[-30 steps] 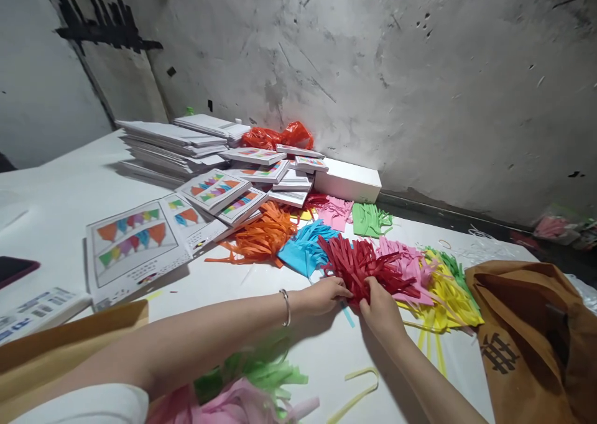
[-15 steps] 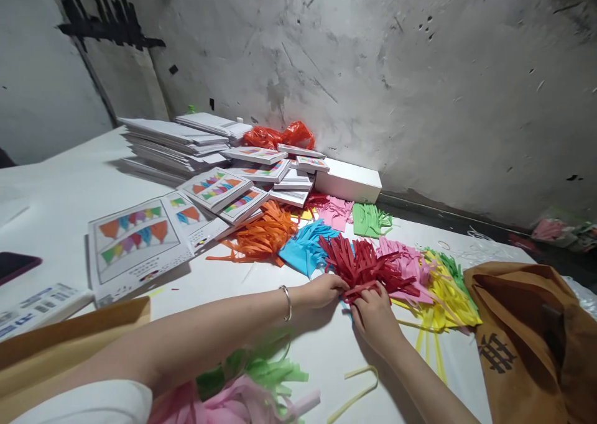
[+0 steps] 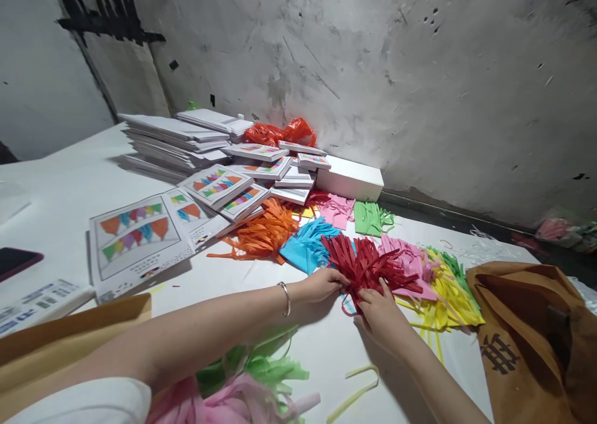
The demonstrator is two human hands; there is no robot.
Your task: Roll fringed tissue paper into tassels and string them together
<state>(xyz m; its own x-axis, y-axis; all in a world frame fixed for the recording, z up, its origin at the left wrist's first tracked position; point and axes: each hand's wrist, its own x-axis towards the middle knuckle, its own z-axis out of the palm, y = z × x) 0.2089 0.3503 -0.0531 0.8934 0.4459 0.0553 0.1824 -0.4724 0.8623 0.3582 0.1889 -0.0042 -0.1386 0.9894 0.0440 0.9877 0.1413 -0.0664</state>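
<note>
Ribbons of the dark red bundle [image 3: 366,263] are fanning away from the grip, toward the far edge of the desk [image 3: 60,191], while the bundle's near edge is lying between my two hands. With the left hand [image 3: 321,287] I'm pinching its near left part between thumb and fingertips; the right hand [image 3: 380,315] is touching its near right part, but I can't tell whether those fingers are closing on it. A thin red loop [image 3: 344,304] is dangling between the hands. Working outward, I'm seeing a blue bundle [image 3: 302,253] just left of the red one, and an orange bundle [image 3: 263,231] left of that. On the right, a pink bundle [image 3: 410,262] is touching the red, and a yellow bundle [image 3: 450,296] is lying beyond, near the brown cloth [image 3: 527,324] at the desk's right edge. Toward the far edge, a white box [image 3: 352,178] is resting.
</note>
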